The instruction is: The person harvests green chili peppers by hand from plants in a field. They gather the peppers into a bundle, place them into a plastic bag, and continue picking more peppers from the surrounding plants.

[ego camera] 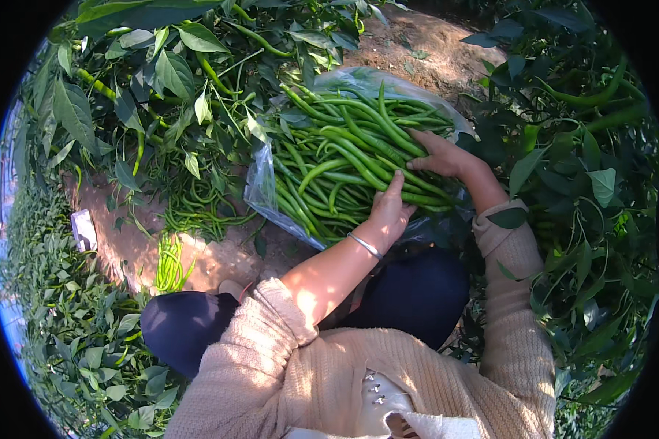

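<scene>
A heap of long green chili peppers [329,159] fills a clear plastic bag [261,178] that lies wide open on the ground before me. My left hand [389,217], with a silver bangle on its wrist, grips the near ends of several peppers; its thumb is on top and most of its fingers are hidden. On the heap's right side, my right hand [440,155] clasps the same bundle, thumb and index finger apart, the other fingers out of sight under the peppers. The bundled peppers point up and to the left.
Pepper plants [170,77] with hanging fruit crowd the left, and more plants [576,181] press close to my right arm. Loose peppers [203,211] and a small pile [170,263] lie on the bare soil [126,236] beside a white object [84,230]. My knees flank the near side.
</scene>
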Tool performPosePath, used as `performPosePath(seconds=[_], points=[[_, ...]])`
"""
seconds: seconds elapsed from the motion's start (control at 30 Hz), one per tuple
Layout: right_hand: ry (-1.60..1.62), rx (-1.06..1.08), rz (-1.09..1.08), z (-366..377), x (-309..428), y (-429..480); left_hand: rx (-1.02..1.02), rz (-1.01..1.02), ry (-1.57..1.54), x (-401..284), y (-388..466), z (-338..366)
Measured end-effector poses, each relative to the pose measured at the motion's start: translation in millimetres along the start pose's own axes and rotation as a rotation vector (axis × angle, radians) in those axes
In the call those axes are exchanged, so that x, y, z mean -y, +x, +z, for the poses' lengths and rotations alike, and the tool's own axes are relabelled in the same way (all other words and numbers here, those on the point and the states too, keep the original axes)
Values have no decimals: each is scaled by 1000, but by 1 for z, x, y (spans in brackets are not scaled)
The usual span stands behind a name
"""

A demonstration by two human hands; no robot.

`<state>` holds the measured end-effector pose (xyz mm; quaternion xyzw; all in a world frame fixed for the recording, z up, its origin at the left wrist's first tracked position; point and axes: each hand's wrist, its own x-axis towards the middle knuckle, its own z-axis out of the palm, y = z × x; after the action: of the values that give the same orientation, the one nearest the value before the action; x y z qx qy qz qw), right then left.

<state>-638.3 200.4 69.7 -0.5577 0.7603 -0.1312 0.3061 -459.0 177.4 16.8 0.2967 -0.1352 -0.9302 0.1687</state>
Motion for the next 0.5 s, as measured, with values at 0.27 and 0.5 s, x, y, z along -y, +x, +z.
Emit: performPosePath(seconds=[0.27,0.5], points=[[203,-136,-83,-12,12,-5,28,-31,-113,-2,-18,-5],[15,-498,-100,-4,11,2,-27,-88,-110,-12,-26,-20]])
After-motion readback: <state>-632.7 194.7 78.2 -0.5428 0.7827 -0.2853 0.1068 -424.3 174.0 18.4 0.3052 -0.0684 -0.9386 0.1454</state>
